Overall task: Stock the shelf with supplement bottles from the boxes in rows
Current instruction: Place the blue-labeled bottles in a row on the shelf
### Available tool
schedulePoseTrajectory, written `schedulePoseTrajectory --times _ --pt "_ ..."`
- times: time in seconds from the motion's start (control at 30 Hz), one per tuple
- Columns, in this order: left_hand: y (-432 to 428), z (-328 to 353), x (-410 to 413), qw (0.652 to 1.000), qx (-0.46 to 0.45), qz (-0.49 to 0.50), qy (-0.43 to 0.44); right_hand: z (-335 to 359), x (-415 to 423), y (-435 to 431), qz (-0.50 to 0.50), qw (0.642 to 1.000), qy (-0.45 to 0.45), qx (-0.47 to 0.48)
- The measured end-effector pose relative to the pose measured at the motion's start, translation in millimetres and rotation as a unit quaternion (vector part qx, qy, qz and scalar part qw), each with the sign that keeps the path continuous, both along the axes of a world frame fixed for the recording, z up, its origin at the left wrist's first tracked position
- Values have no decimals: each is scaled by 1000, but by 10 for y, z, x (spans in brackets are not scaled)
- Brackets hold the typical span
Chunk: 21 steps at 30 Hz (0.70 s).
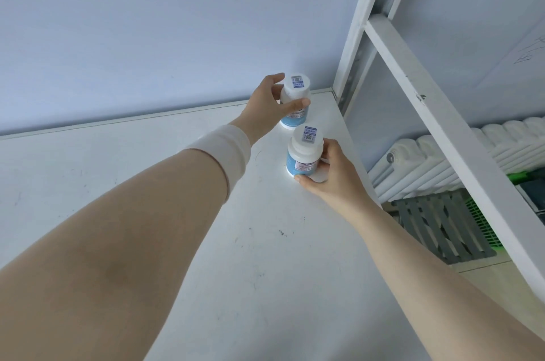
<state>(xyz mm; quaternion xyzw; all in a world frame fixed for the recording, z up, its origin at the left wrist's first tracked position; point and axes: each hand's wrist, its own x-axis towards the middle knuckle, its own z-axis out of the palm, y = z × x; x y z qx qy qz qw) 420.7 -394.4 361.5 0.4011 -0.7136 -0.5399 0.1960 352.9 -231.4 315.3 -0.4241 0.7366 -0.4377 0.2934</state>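
Two white supplement bottles with blue labels and a code sticker on each cap stand upright on the white shelf board (147, 183), near its far right corner. My left hand (267, 104) grips the far bottle (295, 95) around its upper part, thumb in front and fingers behind. My right hand (327, 171) holds the near bottle (303, 154) from the right side, thumb at its base. The two bottles stand one behind the other, a small gap apart.
A pale blue wall runs behind the shelf. White metal uprights and a cross bar (413, 80) of the shelf frame rise at the right. Beyond them, lower down, are a white radiator (442, 160), a grey slatted stool (445, 228) and a green basket (480, 225).
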Motion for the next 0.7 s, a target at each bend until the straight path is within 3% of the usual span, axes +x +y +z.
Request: schedulePoseTrajectory --times 0.17,0.27,0.43,0.57,0.7 --pt "66 87 273 995 -32 -3 -90 92 0 94 -28 999 -39 2" --pt "191 232 583 977 -92 -26 -191 331 25 211 -46 999 8 15" --pt "618 681 1201 898 -245 -73 -359 883 259 500 -37 980 186 59" --pt "1176 1077 1808 835 -362 -64 -410 1278 736 858 8 942 325 79" --pt "1743 1376 2495 776 -421 -47 -468 1519 1349 1165 56 908 402 101"
